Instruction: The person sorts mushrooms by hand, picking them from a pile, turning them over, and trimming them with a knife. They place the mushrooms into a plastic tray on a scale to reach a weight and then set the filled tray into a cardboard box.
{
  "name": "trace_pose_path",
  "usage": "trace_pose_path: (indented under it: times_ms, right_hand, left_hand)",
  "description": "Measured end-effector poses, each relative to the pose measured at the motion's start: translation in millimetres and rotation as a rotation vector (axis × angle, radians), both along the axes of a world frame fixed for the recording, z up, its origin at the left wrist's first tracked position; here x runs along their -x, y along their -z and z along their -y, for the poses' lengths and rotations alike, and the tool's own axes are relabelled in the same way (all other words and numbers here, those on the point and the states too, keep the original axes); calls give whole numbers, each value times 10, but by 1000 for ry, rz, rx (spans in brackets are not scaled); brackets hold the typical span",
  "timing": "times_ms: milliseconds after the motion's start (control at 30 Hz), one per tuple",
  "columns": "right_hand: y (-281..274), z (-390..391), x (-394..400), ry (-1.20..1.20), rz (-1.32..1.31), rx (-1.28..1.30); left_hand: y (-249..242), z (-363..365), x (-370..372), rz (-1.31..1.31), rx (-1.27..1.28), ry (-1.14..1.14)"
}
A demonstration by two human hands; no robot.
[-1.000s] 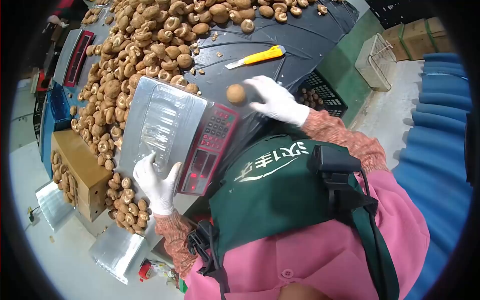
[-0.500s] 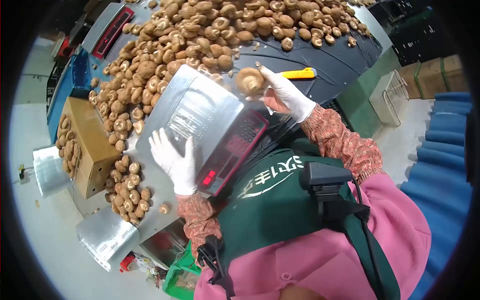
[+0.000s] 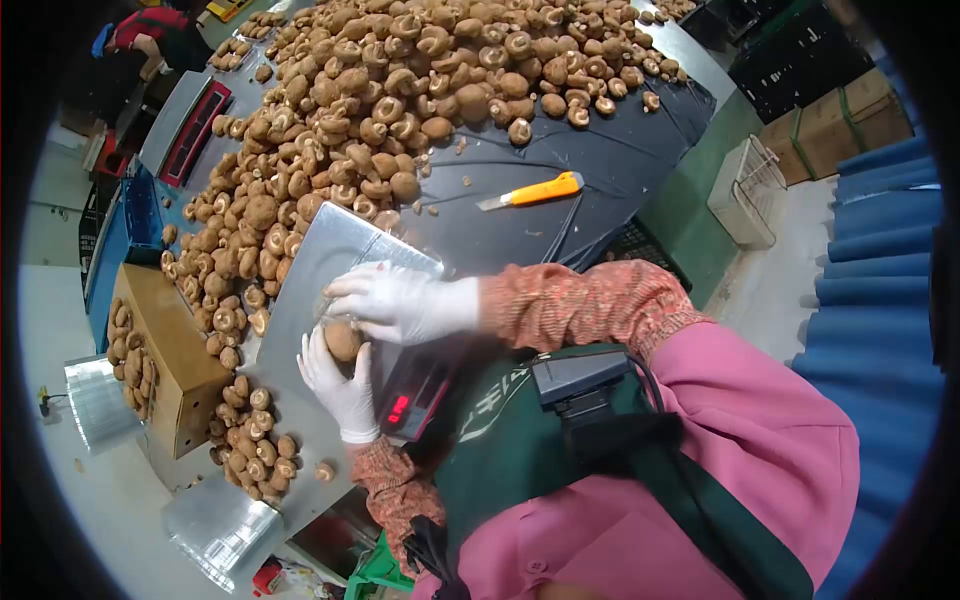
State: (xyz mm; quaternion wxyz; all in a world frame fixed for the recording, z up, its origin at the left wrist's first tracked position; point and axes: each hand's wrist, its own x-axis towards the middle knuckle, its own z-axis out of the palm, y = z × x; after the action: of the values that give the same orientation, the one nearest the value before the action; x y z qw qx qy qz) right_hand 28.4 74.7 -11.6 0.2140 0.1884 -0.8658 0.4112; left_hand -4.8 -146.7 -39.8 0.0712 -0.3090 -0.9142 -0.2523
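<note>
A brown mushroom (image 3: 343,340) is between my two white-gloved hands, over the metal plate of a scale (image 3: 330,250) with a lit red display. My left hand (image 3: 340,385) curves round the mushroom from below, fingers against its side. From the right, my right hand (image 3: 400,303) reaches across the plate, its fingers at the mushroom's upper edge; its fingertips partly overlap the mushroom and stem. A yellow utility knife (image 3: 535,193) lies on the black sheeting beyond my right forearm.
A large mushroom heap (image 3: 350,100) covers the table's far side. At the left are a cardboard box (image 3: 180,370), a smaller mushroom pile (image 3: 255,440) and a second scale (image 3: 195,130). A white basket (image 3: 745,195) stands right. Another person (image 3: 150,35) is at the top left.
My right hand has moved left with the mushroom, from beside the knife to over the scale plate. My left hand, earlier spread on the plate, now touches the mushroom. The view has shifted.
</note>
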Motion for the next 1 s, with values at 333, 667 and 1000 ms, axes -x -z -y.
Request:
trace_pose_path:
  times_ms: [333, 667, 1000]
  right_hand:
    - [574, -2376, -349, 753, 134, 86]
    - [748, -3168, 313, 735, 194, -22]
    - [788, -2912, -576, 151, 763, 1089]
  left_hand:
    - [-279, -80, -150, 54, 85, -235]
    - [-1008, -1799, -701, 190, -330, -134]
    - [390, -3590, -539, 1149, -794, -197]
